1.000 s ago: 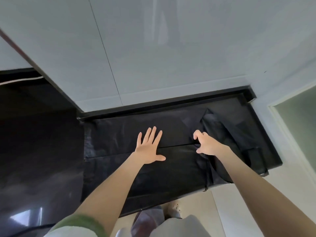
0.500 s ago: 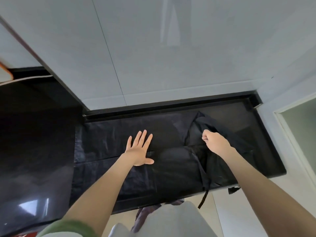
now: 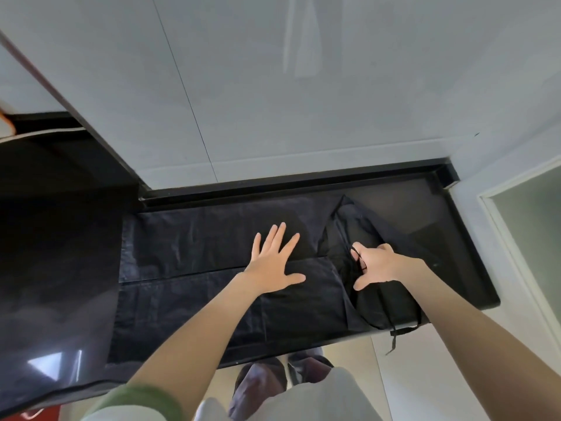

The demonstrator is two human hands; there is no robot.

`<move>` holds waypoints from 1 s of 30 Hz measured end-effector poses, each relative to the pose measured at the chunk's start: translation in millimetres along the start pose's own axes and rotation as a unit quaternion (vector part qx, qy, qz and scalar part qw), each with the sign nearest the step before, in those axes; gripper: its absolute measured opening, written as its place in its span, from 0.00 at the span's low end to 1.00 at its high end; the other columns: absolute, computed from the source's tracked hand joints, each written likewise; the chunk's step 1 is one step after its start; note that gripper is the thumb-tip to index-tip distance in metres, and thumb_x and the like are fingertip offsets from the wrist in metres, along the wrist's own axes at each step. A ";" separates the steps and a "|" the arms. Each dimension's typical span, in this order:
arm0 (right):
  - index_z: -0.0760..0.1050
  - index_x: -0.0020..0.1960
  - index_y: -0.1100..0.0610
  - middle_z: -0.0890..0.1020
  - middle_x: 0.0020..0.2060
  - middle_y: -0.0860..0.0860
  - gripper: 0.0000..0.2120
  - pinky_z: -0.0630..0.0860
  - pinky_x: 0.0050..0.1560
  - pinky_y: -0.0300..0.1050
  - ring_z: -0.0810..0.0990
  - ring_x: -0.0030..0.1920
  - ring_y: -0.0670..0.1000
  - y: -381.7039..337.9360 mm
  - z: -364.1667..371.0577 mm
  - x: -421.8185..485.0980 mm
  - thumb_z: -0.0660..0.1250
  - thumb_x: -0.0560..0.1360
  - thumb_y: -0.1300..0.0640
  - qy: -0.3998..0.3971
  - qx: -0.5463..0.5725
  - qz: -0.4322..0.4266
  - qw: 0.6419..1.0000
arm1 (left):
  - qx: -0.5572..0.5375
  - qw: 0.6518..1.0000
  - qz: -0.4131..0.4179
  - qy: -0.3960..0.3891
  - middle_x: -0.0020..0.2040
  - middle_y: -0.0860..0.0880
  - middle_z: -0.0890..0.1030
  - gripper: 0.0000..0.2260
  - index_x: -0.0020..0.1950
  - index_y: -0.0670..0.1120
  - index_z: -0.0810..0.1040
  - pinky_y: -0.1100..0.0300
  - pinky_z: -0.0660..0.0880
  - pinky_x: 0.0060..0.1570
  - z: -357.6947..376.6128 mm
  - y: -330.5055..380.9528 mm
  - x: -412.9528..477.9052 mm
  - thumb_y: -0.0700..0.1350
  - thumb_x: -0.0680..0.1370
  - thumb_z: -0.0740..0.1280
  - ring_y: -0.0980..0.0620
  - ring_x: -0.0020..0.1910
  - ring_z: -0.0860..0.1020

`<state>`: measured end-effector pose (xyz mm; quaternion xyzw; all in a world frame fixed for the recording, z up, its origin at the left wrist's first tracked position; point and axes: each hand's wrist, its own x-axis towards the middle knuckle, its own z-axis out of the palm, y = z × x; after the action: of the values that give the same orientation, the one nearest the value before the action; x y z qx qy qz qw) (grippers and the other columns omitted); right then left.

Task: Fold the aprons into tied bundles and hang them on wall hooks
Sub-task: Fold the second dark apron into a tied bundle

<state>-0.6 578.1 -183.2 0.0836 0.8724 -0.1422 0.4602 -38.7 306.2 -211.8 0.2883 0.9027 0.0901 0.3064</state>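
Observation:
A black apron (image 3: 194, 268) lies spread flat along the black countertop (image 3: 425, 205), with a fold line running left to right through its middle. My left hand (image 3: 274, 264) presses flat on the cloth near that fold, fingers spread. To its right, my right hand (image 3: 375, 265) has its fingers curled around a thin black strap (image 3: 346, 238) over the apron's bunched right end. Another strap end (image 3: 397, 334) dangles over the counter's front edge.
A glossy white wall (image 3: 303, 101) rises directly behind the counter. The black counter continues wide to the left (image 3: 54, 253). White cabinet fronts (image 3: 455, 360) sit below at right, and a framed pale-green panel (image 3: 534, 226) stands at far right. My legs and shoes (image 3: 267, 378) show below.
My right hand has shifted slightly back toward me on the bunched end and now hooks a strap. My left hand stays pressed flat on the cloth near the fold.

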 end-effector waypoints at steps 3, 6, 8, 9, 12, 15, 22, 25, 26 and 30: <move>0.67 0.47 0.50 0.80 0.44 0.51 0.11 0.68 0.57 0.49 0.71 0.55 0.56 13.8 1.4 3.7 0.69 0.73 0.51 0.068 -0.041 0.004 0.997 | 0.050 0.997 -0.017 -0.049 0.75 0.45 0.29 0.50 0.77 0.52 0.31 0.42 0.34 0.72 12.6 0.5 4.7 0.70 0.72 0.62 0.45 0.74 0.29; 0.72 0.53 0.52 0.81 0.48 0.52 0.08 0.63 0.59 0.49 0.77 0.56 0.57 35.6 -6.4 6.6 0.67 0.76 0.53 0.315 -0.020 0.043 0.948 | 0.069 0.995 -0.026 -0.060 0.75 0.46 0.27 0.51 0.75 0.52 0.29 0.43 0.33 0.72 14.5 -7.2 3.0 0.70 0.72 0.62 0.45 0.73 0.27; 0.70 0.62 0.53 0.78 0.56 0.53 0.20 0.63 0.63 0.54 0.74 0.61 0.58 43.9 -19.3 0.9 0.72 0.73 0.53 0.382 0.060 0.075 0.919 | 0.066 0.995 -0.032 -0.064 0.75 0.46 0.27 0.50 0.75 0.52 0.28 0.43 0.33 0.72 9.8 -13.2 1.5 0.70 0.72 0.62 0.45 0.73 0.27; 0.68 0.66 0.53 0.75 0.60 0.54 0.26 0.63 0.65 0.57 0.71 0.63 0.58 44.1 -23.4 -2.9 0.74 0.72 0.53 0.378 0.066 0.080 0.920 | 0.068 0.995 -0.038 -0.065 0.75 0.46 0.27 0.50 0.75 0.52 0.29 0.42 0.33 0.72 7.6 -15.2 1.0 0.70 0.73 0.62 0.45 0.73 0.28; 0.70 0.62 0.57 0.74 0.57 0.55 0.27 0.69 0.61 0.56 0.73 0.59 0.57 24.1 -18.2 -13.4 0.77 0.68 0.54 0.399 0.078 0.007 0.914 | 0.040 0.996 -0.064 -0.045 0.76 0.45 0.29 0.48 0.76 0.52 0.30 0.40 0.35 0.72 2.8 -11.5 0.6 0.65 0.74 0.64 0.44 0.75 0.30; 0.75 0.44 0.57 0.78 0.37 0.48 0.08 0.73 0.44 0.44 0.75 0.38 0.42 -9.3 17.6 -22.9 0.73 0.72 0.55 0.323 0.187 -0.138 0.918 | -0.053 0.996 -0.064 0.018 0.78 0.45 0.34 0.45 0.77 0.55 0.32 0.40 0.39 0.74 -1.5 13.2 3.2 0.56 0.77 0.66 0.43 0.76 0.35; 0.73 0.40 0.54 0.74 0.43 0.48 0.14 0.64 0.55 0.46 0.68 0.48 0.47 -24.5 73.9 -12.3 0.67 0.75 0.44 0.105 -0.007 -0.128 0.986 | -0.005 0.998 -0.049 -0.038 0.75 0.45 0.27 0.56 0.75 0.49 0.27 0.41 0.33 0.72 28.8 36.1 -5.5 0.70 0.69 0.66 0.43 0.73 0.28; 0.62 0.32 0.51 0.66 0.36 0.46 0.19 0.62 0.56 0.48 0.63 0.47 0.48 -10.9 73.7 -16.6 0.65 0.77 0.49 0.070 -0.035 -0.136 0.988 | 0.017 0.999 -0.022 -0.022 0.76 0.46 0.30 0.58 0.76 0.48 0.29 0.44 0.34 0.72 37.7 22.7 -10.1 0.71 0.67 0.67 0.45 0.74 0.29; 0.60 0.32 0.52 0.64 0.34 0.47 0.20 0.62 0.56 0.49 0.63 0.46 0.49 -5.2 72.7 -19.4 0.65 0.78 0.51 0.071 -0.030 -0.136 0.988 | 0.022 1.000 -0.013 -0.017 0.76 0.46 0.30 0.58 0.76 0.48 0.29 0.45 0.34 0.72 38.2 19.9 -10.9 0.71 0.67 0.68 0.46 0.74 0.29; 0.67 0.34 0.49 0.69 0.36 0.45 0.14 0.60 0.58 0.48 0.65 0.47 0.48 17.6 70.0 -23.5 0.63 0.78 0.54 0.087 0.007 -0.117 0.989 | 0.062 0.998 0.010 -0.023 0.77 0.46 0.31 0.58 0.76 0.45 0.30 0.48 0.32 0.71 33.3 14.1 -15.3 0.70 0.67 0.68 0.47 0.75 0.30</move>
<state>72.0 571.6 -204.4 -0.0040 0.9117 -0.1939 0.3621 -2.1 308.4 -225.9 0.3176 0.8964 0.0302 0.3077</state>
